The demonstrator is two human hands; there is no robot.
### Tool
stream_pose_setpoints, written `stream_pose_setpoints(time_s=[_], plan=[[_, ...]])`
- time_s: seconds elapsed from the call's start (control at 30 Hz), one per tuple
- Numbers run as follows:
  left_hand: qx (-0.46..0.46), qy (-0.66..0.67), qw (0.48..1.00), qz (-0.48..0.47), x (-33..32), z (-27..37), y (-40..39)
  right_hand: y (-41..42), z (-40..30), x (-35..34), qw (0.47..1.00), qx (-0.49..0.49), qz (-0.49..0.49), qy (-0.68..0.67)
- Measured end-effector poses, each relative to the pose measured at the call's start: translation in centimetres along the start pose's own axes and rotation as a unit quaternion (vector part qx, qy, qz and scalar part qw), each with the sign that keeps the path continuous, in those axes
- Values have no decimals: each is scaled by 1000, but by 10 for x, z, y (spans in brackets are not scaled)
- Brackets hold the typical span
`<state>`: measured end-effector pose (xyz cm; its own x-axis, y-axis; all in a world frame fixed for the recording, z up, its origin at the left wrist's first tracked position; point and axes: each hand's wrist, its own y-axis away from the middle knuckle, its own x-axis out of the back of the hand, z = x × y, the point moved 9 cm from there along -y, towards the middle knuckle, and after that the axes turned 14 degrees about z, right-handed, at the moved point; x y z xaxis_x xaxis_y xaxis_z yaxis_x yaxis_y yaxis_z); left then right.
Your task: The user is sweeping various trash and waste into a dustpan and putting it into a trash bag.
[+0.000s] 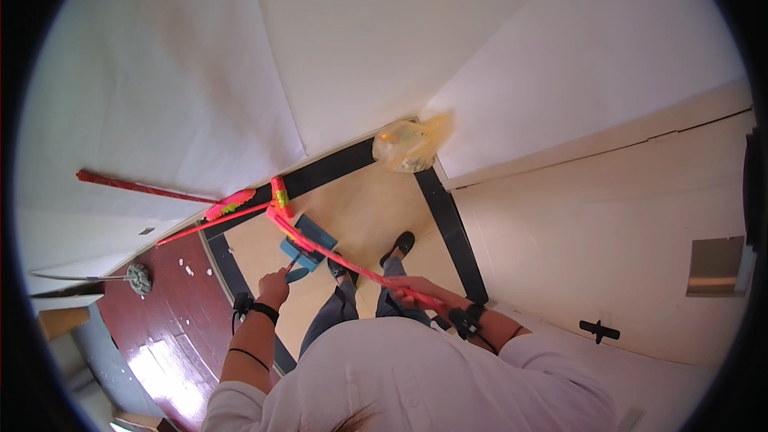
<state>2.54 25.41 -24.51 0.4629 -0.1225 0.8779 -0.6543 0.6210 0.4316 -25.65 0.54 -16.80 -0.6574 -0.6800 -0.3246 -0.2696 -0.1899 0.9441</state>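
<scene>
My left hand [275,287] is closed around the handle of a teal dustpan [317,231], which is low by my feet on the tiled floor. Beside that hand is a teal oval piece [297,276], seemingly the end of the dustpan's handle. My right hand [411,291] grips a red broom [354,265] near the top of its pole. The pole slopes down to the left, and the broom's pink-red head [288,227] is over the dustpan, covering part of its tray. What the dustpan contains is hard to make out.
A pink broom [231,203] leans on the left wall, next to another red broom head [281,197]. A mop [140,279] is farther left. White scraps [189,270] dot the dark red floor. A filled plastic bag [405,145] occupies the corner; a door [588,210] stands right.
</scene>
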Motion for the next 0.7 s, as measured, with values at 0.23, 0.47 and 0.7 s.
stream_pose_setpoints(time_s=[0.23, 0.47, 0.7], plan=[[13, 18, 1000, 4, 11, 12, -6, 121, -4, 42, 951, 172, 144, 212], [28, 33, 999, 7, 37, 35, -10, 217, 4, 133, 947, 190, 256, 45], [21, 60, 997, 34, 58, 60, -21, 240, 12, 171, 940, 205, 214, -169]])
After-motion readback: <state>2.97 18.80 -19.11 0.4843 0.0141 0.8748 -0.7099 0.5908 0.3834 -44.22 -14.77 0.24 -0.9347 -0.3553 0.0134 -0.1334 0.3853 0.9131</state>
